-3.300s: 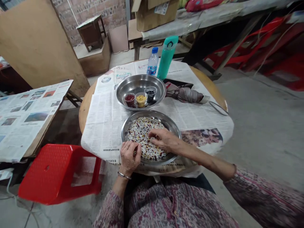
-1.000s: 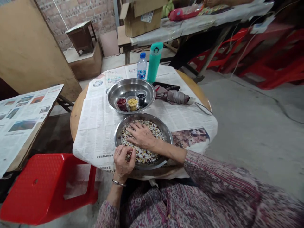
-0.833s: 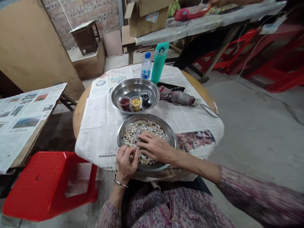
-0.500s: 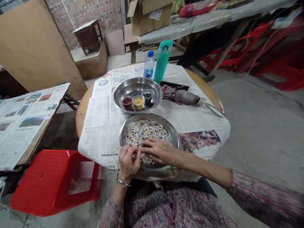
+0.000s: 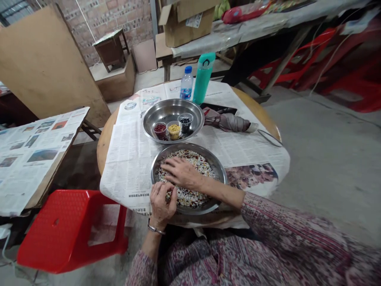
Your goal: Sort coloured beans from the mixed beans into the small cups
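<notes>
A steel basin (image 5: 222, 169) in front of me holds a spread mix of white grains (image 5: 190, 194) with dark, red and yellow beans among them. Over its left rim my left hand (image 5: 161, 201) is curled, fingers bent inward and thumb beside them; whatever lies in its palm is hidden. My right hand (image 5: 183, 173) reaches across the mix, palm down, its fingers stretched out on the grains. Behind stands a second steel basin (image 5: 157, 113) with three clear cups: red beans (image 5: 160, 129), yellow beans (image 5: 174, 130) and black beans (image 5: 185, 122).
Newspaper (image 5: 119, 163) covers the round table. A water bottle (image 5: 186, 83), a turquoise flask (image 5: 204, 78), a dark phone-like slab (image 5: 222, 108) and a folded umbrella (image 5: 229, 121) stand or lie at the back. A red stool (image 5: 59, 226) is at lower left, beside a newspaper-covered table (image 5: 38, 147).
My right hand has moved forward and left over the grains, from beside my left fingertips to farther up the basin, its fingers now more spread. My left hand has stayed nearly still.
</notes>
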{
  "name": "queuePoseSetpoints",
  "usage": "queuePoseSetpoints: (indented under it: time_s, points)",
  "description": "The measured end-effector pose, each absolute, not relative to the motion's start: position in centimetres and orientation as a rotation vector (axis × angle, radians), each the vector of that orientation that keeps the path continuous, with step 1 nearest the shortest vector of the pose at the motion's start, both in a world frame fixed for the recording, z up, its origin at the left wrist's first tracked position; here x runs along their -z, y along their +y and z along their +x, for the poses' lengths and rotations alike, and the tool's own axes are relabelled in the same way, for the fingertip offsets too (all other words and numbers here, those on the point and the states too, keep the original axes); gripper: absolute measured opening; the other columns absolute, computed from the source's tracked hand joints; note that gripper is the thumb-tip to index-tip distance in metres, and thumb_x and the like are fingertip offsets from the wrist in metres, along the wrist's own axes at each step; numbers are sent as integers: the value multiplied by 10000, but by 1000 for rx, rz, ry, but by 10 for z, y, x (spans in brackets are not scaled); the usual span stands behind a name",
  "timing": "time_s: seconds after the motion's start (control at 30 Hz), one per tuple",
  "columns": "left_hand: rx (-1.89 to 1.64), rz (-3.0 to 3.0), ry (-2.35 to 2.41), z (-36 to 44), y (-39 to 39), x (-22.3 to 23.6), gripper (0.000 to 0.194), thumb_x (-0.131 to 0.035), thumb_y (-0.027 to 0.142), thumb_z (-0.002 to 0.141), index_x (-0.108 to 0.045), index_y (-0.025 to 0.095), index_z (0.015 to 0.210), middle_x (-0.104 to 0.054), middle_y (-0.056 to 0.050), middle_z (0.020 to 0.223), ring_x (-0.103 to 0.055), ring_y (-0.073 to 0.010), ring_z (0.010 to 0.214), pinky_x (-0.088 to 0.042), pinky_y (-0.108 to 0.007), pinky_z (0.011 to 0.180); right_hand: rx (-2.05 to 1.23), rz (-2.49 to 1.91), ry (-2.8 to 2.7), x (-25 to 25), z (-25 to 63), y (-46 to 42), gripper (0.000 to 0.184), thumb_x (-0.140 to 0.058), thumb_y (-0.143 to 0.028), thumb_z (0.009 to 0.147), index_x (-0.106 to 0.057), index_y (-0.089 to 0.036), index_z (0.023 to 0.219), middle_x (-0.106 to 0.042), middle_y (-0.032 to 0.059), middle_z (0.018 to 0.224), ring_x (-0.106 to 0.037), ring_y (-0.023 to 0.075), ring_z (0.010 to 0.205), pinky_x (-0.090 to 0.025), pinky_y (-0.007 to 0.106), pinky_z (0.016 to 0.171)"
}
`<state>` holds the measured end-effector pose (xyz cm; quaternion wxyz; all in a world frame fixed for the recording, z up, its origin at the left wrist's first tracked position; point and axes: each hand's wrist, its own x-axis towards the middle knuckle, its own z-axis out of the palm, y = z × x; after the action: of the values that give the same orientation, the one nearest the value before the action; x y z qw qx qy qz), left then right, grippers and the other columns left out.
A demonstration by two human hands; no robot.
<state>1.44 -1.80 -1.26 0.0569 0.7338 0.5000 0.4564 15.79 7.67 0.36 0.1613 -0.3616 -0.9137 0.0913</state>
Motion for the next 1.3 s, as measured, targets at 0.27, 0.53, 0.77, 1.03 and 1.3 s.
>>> queuePoseSetpoints:
  time_s: [0.27, 0.53, 0.77, 1.03, 1.3]
  points:
    - [-1367, 2221, 1504, 13, -19, 14, 62, -568, 161, 904, -592, 195, 858, -631, -29, 804, -586, -169, 805, -448, -317, 769, -375, -590, -2778, -9, 218, 46, 214, -560, -287, 918, -680, -238, 1088, -621, 87, 1217, -502, 258, 1192, -442, 481, 1007]
    - [-1330, 2232, 1543, 13, -18, 15, 76, -560, 181, 913, -591, 191, 844, -623, -23, 759, -578, -164, 766, -432, -318, 758, -263, -1175, -2495, 5, 245, 79, 269, -502, -240, 933, -644, -188, 1156, -622, 122, 1093, -593, 247, 1029, -531, 408, 864]
    - [-1335, 2236, 1547, 13, -18, 17, 76, -550, 180, 919, -583, 195, 852, -632, -28, 776, -590, -168, 774, -443, -317, 744, -345, -950, -2623, 2, 192, 59, 158, -515, -224, 942, -635, -175, 1033, -598, 81, 980, -578, 193, 911, -486, 300, 766]
    - [-1520, 2160, 1506, 13, -18, 15, 148, -522, 77, 890, -582, 194, 823, -611, -30, 802, -585, -154, 812, -514, -284, 770, -238, -1036, -2543, -7, 217, 67, 227, -472, -20, 844, -622, -169, 925, -614, 86, 939, -561, 221, 954, -487, 342, 848]
    - [-1553, 2168, 1464, 10, -20, 22, 130, -599, 100, 895, -664, 209, 923, -687, -28, 849, -641, -146, 812, -540, -268, 772, -312, -952, -2232, -29, 210, 55, 203, -458, -93, 909, -613, -211, 964, -648, 54, 906, -616, 182, 872, -523, 316, 805]
